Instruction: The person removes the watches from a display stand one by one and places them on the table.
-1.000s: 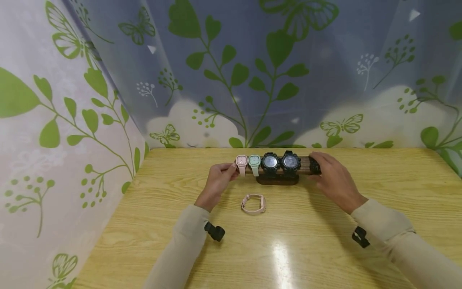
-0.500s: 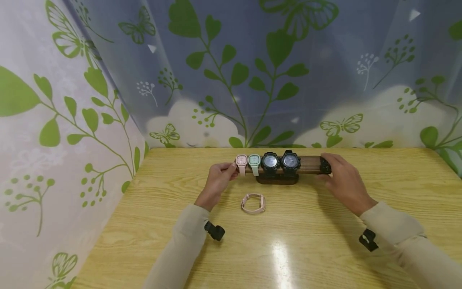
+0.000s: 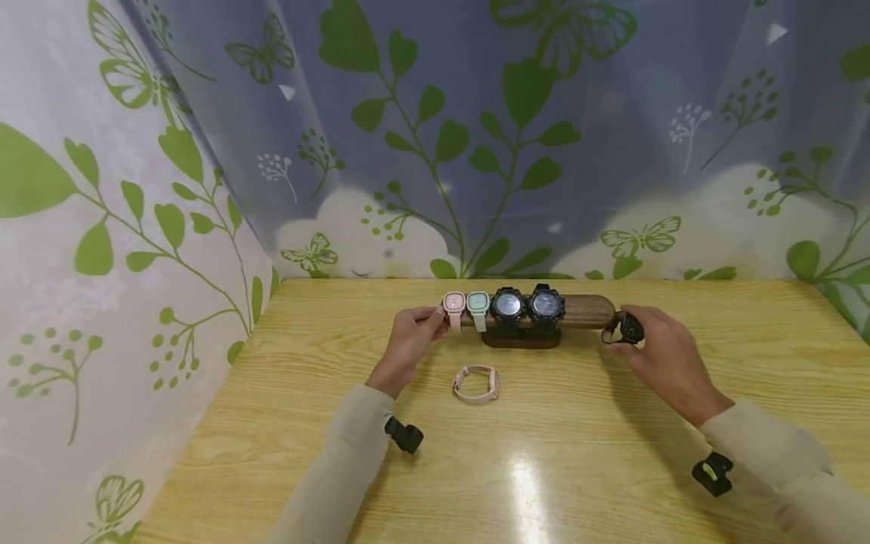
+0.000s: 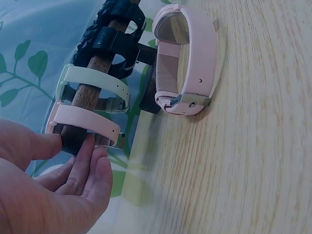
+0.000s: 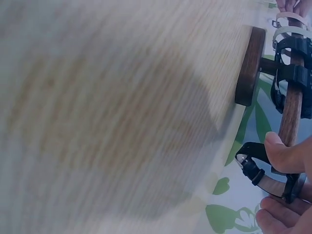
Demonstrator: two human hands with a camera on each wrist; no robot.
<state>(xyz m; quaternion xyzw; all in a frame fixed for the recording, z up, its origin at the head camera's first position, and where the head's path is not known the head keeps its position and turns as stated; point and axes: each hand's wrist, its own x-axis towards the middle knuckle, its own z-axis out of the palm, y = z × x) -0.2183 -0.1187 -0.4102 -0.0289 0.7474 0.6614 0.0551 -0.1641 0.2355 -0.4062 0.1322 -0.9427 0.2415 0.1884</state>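
Note:
A dark wooden watch stand stands near the table's back edge. Its bar carries a pink watch, a mint-green watch and two black watches. My left hand pinches the bar's left end between thumb and fingers, beside the pink watch. At the other end, my right hand holds another black watch by its case. In the right wrist view, that watch's buckled strap forms a loop right at the bar's tip. The bar's right half is bare.
A second pink watch, its strap closed, lies on the wooden table in front of the stand. The stand's base sits under the bar's middle. A leaf-patterned curtain hangs behind the table, and another patterned surface borders the left.
My right hand has moved to the right along the bar, drawing the black watch to its end and off the tip. My left hand keeps its place at the left end.

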